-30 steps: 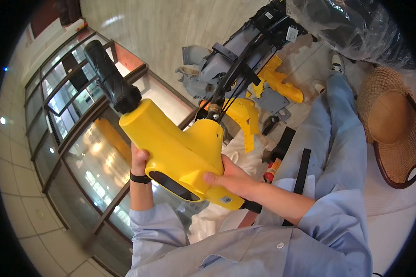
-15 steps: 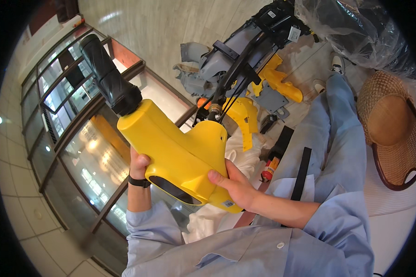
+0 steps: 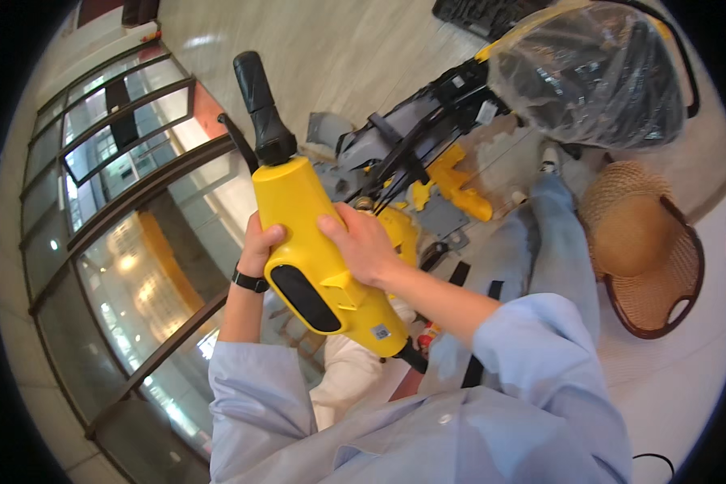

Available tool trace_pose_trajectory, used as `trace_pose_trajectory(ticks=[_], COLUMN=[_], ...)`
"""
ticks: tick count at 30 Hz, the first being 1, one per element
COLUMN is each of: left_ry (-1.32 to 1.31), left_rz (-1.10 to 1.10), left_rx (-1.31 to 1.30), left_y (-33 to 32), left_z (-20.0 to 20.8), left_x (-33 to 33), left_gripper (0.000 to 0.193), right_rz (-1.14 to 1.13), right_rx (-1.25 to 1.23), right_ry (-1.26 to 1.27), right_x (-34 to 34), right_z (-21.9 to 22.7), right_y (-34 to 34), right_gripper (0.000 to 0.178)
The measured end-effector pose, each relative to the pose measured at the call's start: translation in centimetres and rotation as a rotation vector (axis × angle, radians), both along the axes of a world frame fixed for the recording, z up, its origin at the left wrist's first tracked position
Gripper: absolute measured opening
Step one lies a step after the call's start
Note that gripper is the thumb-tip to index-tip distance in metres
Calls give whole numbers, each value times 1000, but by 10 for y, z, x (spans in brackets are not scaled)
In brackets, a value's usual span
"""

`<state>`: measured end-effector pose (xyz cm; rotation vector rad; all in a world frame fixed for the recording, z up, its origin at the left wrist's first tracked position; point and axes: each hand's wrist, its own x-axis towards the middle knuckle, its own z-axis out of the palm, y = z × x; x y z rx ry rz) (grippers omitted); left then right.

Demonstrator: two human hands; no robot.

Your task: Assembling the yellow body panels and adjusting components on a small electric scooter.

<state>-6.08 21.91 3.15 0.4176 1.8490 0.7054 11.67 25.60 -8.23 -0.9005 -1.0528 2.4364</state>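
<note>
A yellow scooter handlebar cover (image 3: 298,206) with a dark oval display window (image 3: 302,298) is between my two hands. A black ribbed handgrip (image 3: 262,113) sticks out of its far end, with a black lever (image 3: 238,141) beside it. My left hand (image 3: 258,246) grips the cover's left side, thumb on top and fingers hidden beneath. On the opposite side, my right hand (image 3: 363,246) is closed round the edge, its thumb lying over the upper face. Just past the cover stands the black frame (image 3: 411,133) of the scooter, with cables leading toward the handlebar.
Grey panels (image 3: 331,129) and yellow body panels (image 3: 460,189) lie on the floor around the frame. Clear plastic (image 3: 589,77) wraps the scooter's rear. A woven seat or hat-like item (image 3: 641,242) is at the right; a glass-paned railing (image 3: 129,266) runs along the left.
The cover has turned so its handgrip points more directly away from me. My right hand has slid farther up over its top. A lever and a lower end now show.
</note>
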Motion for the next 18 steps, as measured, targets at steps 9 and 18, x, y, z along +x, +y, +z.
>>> trace_pose_trajectory(ticks=[9,18], left_ry=[-50,-191], left_rz=[-13,217], left_rx=[66,340], left_y=[-3,-42], left_z=[-8,-25], left_x=[-11,-13], left_gripper=[62,64], right_rz=[-42,-52], right_rx=[0,-161], right_ry=[-72,-5], right_x=[-10,-10], right_z=[15,12], right_y=[6,-3], right_gripper=[63,54])
